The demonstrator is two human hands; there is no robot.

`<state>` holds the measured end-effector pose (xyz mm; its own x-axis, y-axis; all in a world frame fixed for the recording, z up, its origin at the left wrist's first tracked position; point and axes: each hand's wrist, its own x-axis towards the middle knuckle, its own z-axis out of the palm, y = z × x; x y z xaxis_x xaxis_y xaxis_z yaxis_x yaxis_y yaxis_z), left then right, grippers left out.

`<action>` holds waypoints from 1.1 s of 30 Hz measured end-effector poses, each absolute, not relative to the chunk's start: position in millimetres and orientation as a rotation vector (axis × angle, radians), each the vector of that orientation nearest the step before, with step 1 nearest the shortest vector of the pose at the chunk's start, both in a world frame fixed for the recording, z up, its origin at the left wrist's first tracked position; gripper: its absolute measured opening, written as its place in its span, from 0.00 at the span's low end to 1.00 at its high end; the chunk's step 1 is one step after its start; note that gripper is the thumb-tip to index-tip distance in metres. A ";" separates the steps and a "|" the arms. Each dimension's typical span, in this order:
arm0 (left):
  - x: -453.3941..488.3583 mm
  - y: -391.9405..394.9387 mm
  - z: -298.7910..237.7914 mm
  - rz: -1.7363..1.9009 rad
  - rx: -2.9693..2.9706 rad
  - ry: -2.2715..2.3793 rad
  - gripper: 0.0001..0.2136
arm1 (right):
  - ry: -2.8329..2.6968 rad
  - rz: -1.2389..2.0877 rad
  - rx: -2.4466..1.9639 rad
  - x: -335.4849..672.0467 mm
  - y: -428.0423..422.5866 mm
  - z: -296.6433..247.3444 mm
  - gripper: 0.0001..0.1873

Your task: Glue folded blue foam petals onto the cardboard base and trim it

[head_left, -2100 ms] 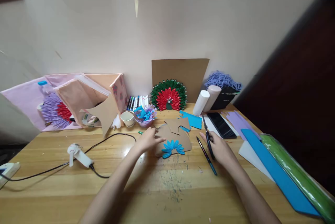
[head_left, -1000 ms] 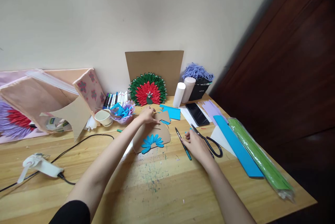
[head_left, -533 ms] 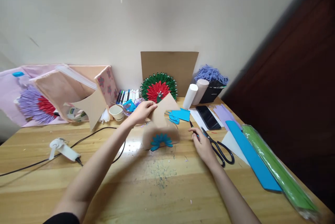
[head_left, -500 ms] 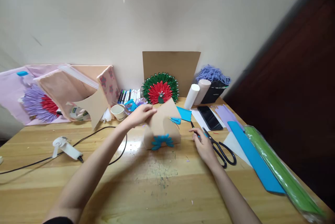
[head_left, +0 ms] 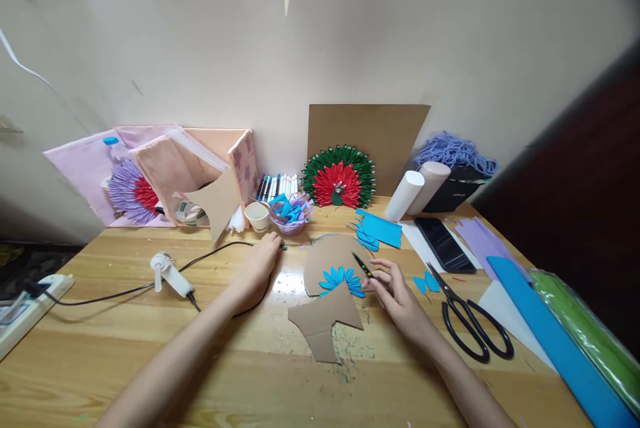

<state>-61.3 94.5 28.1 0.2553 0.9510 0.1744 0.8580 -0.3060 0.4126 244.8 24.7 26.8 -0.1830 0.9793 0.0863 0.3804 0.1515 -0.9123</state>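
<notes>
My right hand [head_left: 400, 298] pinches a black pen [head_left: 362, 264] with yellowish marks, its tip pointing up and left. Beneath the pen is a rounded piece of cardboard [head_left: 320, 261] with blue petals [head_left: 341, 279] fanned along its lower part. An irregular cardboard cutout [head_left: 320, 328] lies in front and overlaps the petals' lower edge. My left hand [head_left: 260, 265] is closed, left of the rounded cardboard; a small green end [head_left: 284, 247] sticks out at its fingertips, the rest hidden.
Large black-handled scissors [head_left: 470, 321] lie right of my right hand. Behind them is a phone [head_left: 445, 245]. A white glue gun [head_left: 173, 275] and its cord [head_left: 220, 248] are at left. A bowl of paper scraps [head_left: 293, 225] stands behind my left hand, near a finished peacock fan [head_left: 339, 178].
My left hand has let go of the cardboard cutout, which now lies in front of the petals, and moved to the left. My right hand has lifted a pen from beside the scissors.
</notes>
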 end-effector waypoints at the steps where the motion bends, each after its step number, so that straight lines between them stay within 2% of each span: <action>1: -60.7 92.9 27.4 0.581 2.285 1.694 0.08 | -1.745 1.043 -1.299 238.5 26.9 31.3 0.16; 5: -49.7 76.8 26.7 0.705 2.155 1.599 0.07 | -2.047 0.990 -1.276 214.4 42.1 52.4 0.12; 11: -39.3 61.0 39.7 0.890 1.996 1.353 0.06 | -2.308 0.843 -1.217 191.4 59.7 66.3 0.12; 19: -44.8 54.1 43.7 0.747 2.215 1.199 0.08 | -2.545 0.627 -1.057 174.9 66.8 79.0 0.12; 24: -48.0 40.1 40.7 0.705 2.298 1.249 0.10 | -2.692 0.483 -0.911 169.2 73.8 72.8 0.12; 28: -54.3 34.0 43.7 0.677 2.249 1.274 0.10 | -2.895 0.245 -0.722 163.4 80.5 71.0 0.12; 33: -63.2 42.5 39.5 0.708 2.136 1.506 0.11 | -2.848 0.089 -0.617 148.5 127.5 106.8 0.08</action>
